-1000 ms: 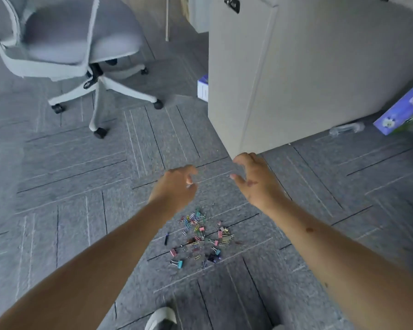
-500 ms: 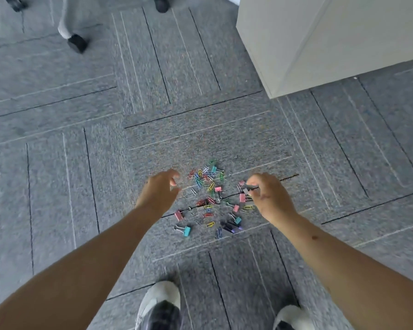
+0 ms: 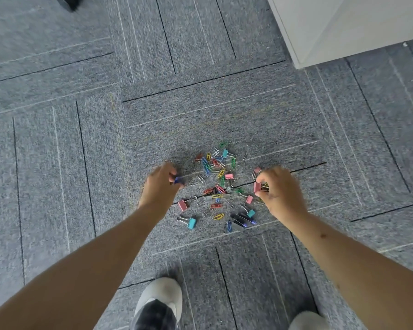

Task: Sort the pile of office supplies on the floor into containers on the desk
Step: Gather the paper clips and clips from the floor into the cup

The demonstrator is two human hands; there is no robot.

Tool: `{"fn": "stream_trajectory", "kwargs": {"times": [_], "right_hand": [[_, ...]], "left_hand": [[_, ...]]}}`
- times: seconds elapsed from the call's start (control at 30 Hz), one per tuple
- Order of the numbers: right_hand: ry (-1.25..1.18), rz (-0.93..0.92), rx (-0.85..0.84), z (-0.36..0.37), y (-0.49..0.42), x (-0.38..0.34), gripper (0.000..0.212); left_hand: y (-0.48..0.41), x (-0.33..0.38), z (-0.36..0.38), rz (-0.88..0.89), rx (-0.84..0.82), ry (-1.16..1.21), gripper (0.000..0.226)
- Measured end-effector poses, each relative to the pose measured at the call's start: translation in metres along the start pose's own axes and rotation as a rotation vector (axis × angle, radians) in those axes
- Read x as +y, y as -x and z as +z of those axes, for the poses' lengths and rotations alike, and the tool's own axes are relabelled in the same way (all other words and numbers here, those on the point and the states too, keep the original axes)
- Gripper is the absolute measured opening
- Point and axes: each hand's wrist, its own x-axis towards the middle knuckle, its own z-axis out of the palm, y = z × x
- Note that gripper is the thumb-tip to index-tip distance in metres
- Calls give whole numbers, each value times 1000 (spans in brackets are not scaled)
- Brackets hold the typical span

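Observation:
A pile of coloured paper clips and binder clips (image 3: 221,184) lies scattered on the grey carpet. At the pile's left edge my left hand (image 3: 161,184) pinches a small blue binder clip (image 3: 178,180) between its fingertips. At the right edge my right hand (image 3: 280,189) grips a pink binder clip (image 3: 257,186), and its fingers curl over more clips. A pink binder clip (image 3: 183,205) and a teal one (image 3: 191,222) lie loose just below my left hand. The desk's containers are out of view.
The white corner of a cabinet or desk side (image 3: 324,32) stands at the upper right. A black chair caster (image 3: 67,2) shows at the top left. My two shoes (image 3: 157,303) stand on the carpet just below the pile.
The view has dropped toward the floor and both hands have come down to the pile. The left now pinches a blue binder clip, the right holds a pink one.

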Motion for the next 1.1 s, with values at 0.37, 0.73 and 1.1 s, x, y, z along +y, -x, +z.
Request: {"fn": "stream_trajectory", "kwargs": {"times": [0.37, 0.73, 1.1], "right_hand": [[-204, -117, 159, 8, 6, -9, 20], [-506, -80, 62, 15, 8, -43, 27], [-529, 16, 41, 16, 3, -55, 17]], "left_hand": [[2, -2, 2, 65, -28, 1, 41], [5, 1, 12, -41, 36, 145, 35], [19, 0, 5, -67, -24, 196, 26]]}}
